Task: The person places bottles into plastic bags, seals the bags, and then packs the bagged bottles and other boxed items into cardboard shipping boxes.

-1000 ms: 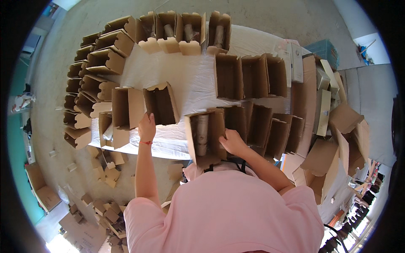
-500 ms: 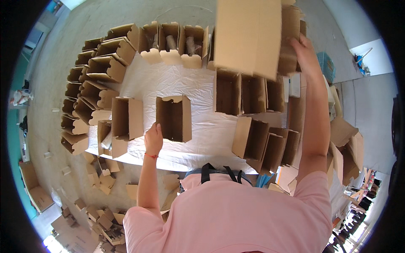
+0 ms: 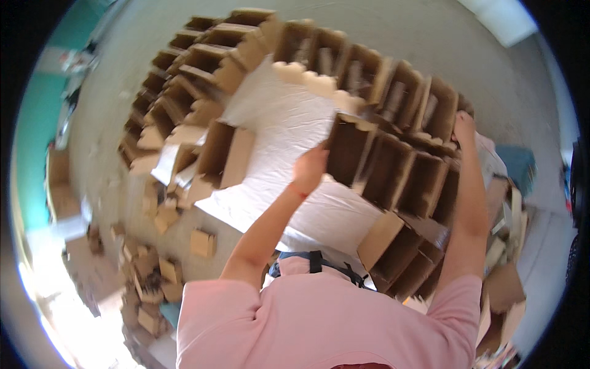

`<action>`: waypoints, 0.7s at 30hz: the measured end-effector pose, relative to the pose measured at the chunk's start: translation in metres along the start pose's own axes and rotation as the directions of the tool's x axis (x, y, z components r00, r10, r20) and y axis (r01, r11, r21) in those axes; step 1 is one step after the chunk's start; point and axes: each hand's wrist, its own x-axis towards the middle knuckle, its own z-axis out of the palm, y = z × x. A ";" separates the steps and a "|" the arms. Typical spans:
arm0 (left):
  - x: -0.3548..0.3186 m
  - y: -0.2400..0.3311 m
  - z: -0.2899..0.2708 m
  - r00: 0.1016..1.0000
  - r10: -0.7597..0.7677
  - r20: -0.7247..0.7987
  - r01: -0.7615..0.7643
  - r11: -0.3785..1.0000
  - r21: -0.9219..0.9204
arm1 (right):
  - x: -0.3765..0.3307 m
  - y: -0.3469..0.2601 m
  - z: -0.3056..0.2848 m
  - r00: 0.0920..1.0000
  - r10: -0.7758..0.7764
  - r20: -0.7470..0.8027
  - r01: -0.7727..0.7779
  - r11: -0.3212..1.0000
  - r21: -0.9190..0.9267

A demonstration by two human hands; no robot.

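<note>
My left hand (image 3: 310, 169) holds the left wall of an open-topped cardboard box (image 3: 349, 152), which stands at the left end of a row of similar boxes (image 3: 386, 169). My right hand (image 3: 465, 128) is closed at the right end of the far row, gripping the edge of a cardboard box (image 3: 465, 104) there. Its fingertips are partly hidden and blurred. Between my hands stand other far-row boxes (image 3: 437, 114), with greyish rolled items (image 3: 396, 101) inside several of them.
Several open boxes (image 3: 209, 58) line the left of a white cloth (image 3: 279, 135), and one box (image 3: 224, 154) stands apart on it. More boxes (image 3: 399, 252) stand near my waist. Loose cardboard pieces (image 3: 147, 270) lie on the floor at the lower left.
My view has turned. My left hand has brought its box rightward against the row. The box raised near my right hand is no longer held up, and that hand is lower, at the far row.
</note>
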 end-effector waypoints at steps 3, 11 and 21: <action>0.000 0.014 -0.006 0.984 0.047 0.169 -0.002 0.968 -0.253 | 0.011 0.034 0.040 0.997 -0.060 0.049 0.057 0.996 0.064; -0.018 -0.096 -0.132 0.826 0.088 -0.557 0.179 0.896 0.406 | -0.096 0.036 0.010 0.965 -0.189 -0.179 0.242 0.908 0.342; -0.005 -0.052 -0.059 0.993 0.015 -0.114 0.014 0.969 0.245 | -0.281 0.026 0.038 0.998 -0.061 -0.011 0.054 0.782 0.621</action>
